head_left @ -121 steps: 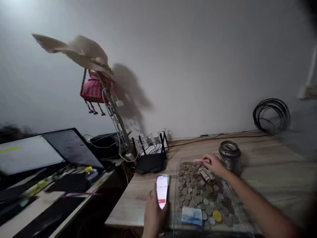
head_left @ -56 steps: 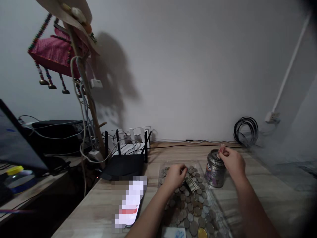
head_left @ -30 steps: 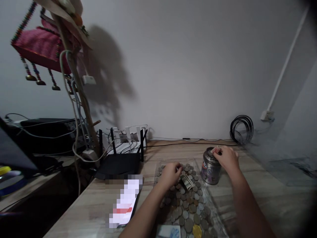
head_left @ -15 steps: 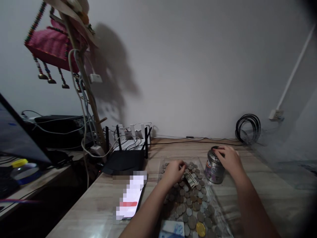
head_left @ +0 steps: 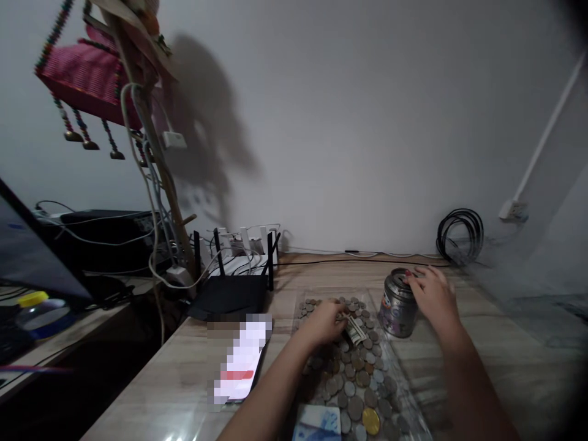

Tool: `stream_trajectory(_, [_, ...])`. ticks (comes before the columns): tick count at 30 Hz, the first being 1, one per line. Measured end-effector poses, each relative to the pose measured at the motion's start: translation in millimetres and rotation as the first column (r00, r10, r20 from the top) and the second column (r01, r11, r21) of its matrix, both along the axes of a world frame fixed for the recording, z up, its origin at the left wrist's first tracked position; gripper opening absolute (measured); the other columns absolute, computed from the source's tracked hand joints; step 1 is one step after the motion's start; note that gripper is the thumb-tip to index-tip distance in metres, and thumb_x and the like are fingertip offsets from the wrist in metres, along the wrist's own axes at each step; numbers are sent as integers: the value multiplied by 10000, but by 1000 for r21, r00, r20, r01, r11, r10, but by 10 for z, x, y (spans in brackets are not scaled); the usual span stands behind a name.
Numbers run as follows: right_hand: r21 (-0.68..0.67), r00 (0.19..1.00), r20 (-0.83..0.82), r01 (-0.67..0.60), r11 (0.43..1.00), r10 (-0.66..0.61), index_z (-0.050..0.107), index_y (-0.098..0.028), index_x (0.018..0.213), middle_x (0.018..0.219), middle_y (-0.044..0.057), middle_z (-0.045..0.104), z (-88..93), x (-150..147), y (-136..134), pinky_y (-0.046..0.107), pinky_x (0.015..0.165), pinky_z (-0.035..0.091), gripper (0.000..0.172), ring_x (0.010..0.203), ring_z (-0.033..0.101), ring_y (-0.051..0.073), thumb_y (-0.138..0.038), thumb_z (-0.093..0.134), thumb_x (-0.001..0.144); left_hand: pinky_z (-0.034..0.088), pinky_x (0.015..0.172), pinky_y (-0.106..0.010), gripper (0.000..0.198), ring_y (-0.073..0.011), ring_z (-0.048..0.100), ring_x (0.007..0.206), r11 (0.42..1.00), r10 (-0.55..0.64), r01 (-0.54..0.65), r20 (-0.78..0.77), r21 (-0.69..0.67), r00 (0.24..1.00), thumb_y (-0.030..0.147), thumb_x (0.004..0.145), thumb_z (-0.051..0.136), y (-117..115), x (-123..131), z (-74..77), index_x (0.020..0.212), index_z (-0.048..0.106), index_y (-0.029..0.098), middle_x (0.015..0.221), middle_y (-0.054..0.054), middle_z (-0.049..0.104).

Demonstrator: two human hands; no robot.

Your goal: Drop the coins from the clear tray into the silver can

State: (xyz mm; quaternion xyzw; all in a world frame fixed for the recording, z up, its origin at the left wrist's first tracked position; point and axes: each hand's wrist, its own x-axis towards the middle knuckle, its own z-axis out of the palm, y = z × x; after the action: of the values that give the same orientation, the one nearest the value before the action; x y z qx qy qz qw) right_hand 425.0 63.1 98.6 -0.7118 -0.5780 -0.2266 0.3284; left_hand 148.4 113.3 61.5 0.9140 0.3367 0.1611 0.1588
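My left hand [head_left: 326, 321] reaches over many loose coins [head_left: 351, 373] on a clear plastic sheet [head_left: 397, 361]. Its fingers curl down at the upper end of a small folded banknote [head_left: 356, 331]; what they pinch is hidden. My right hand [head_left: 434, 294] is beside a dark metallic can-shaped tin [head_left: 397, 312] with printed sides, standing upright. A fingertip with a red nail is at the rim of its lid, while the other fingers stretch out with nothing visible in them. A large gold coin [head_left: 371, 421] and a blue-and-white card or note [head_left: 318, 422] lie nearer me.
A phone with a lit, blurred screen [head_left: 245, 355] lies left of the coins. Behind it stands a black router [head_left: 232, 297] with antennas and cables. A black cable coil [head_left: 460, 234] rests against the wall. A monitor [head_left: 34, 245] is at far left.
My right hand has drawn back to the right from the tin's top, its fingers spreading. My left hand has moved slightly right and down, to the banknote's edge.
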Motion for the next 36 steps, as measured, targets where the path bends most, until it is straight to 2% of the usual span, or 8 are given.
stream_trajectory(4, [191, 996, 36, -83, 978, 77, 695, -215, 839, 1091, 88, 595, 27, -82, -19, 472, 902, 328, 301, 1099, 420, 270, -381, 444, 827, 327, 967, -346, 521, -251, 402, 1165, 992, -122, 126, -119, 27, 985, 181, 634, 581, 15, -3, -81, 1152, 567, 243, 1234, -81, 490])
stream_trajectory(8, [304, 941, 65, -336, 891, 333, 658, -209, 935, 1000, 67, 621, 38, -424, -49, 403, 897, 368, 223, 1001, 493, 208, -254, 480, 808, 377, 877, -313, 274, -241, 473, 1063, 998, -48, 52, -151, 23, 987, 167, 660, 556, 84, 28, -160, 910, 665, 193, 1100, -105, 565])
stream_trajectory(16, [-163, 779, -214, -624, 764, 590, 629, -202, 983, 944, 62, 630, -296, -1014, 91, 284, 773, 404, 255, 903, 544, 174, -262, 431, 833, 346, 619, -219, 296, -137, 521, 673, 995, 85, -77, 153, -57, 985, 320, 831, 392, 77, 54, -35, 815, 631, 147, 760, -52, 639])
stream_trajectory(22, [-152, 775, -345, -602, 784, 529, 618, -196, 815, 822, 38, 619, -428, -1035, 186, 255, 694, 381, 159, 801, 548, 163, -261, 473, 806, 350, 576, -216, 285, -140, 534, 656, 962, 259, -210, 329, -176, 908, 394, 800, 429, 97, 84, -30, 776, 565, 144, 734, -43, 606])
stream_trajectory(26, [-76, 804, -299, -558, 826, 515, 611, -196, 796, 844, 41, 575, -391, -1039, 158, 260, 713, 378, 143, 837, 519, 165, -242, 476, 799, 377, 473, -247, 545, -143, 545, 481, 734, 511, -230, 297, -639, 807, 591, 813, 254, 147, 61, -22, 1016, 497, 148, 762, -64, 613])
stream_trajectory(28, [-80, 808, -267, -562, 823, 526, 619, -204, 808, 882, 46, 563, -373, -1044, 135, 272, 747, 378, 137, 883, 508, 171, -231, 486, 791, 402, 473, -261, 620, -160, 571, 494, 580, 566, -134, 279, -803, 776, 626, 804, 216, 153, 36, -7, 1092, 464, 136, 741, -78, 619])
stream_trajectory(30, [-95, 798, -244, -585, 806, 550, 626, -213, 791, 952, 50, 554, -370, -1052, 118, 285, 784, 375, 121, 948, 494, 178, -224, 506, 774, 434, 524, -250, 566, -161, 604, 599, 533, 556, 31, 378, -845, 740, 584, 783, 373, 148, 17, -1, 1112, 470, 133, 786, -82, 630])
stream_trajectory(36, [-55, 764, -337, -599, 799, 550, 613, -199, 704, 1045, 59, 553, -471, -1062, 167, 322, 866, 371, 75, 1033, 489, 200, -208, 543, 729, 432, 561, -207, 505, -90, 535, 572, 676, 441, 168, 576, -718, 688, 320, 565, 721, 150, 12, -11, 1013, 588, 129, 722, -7, 612])
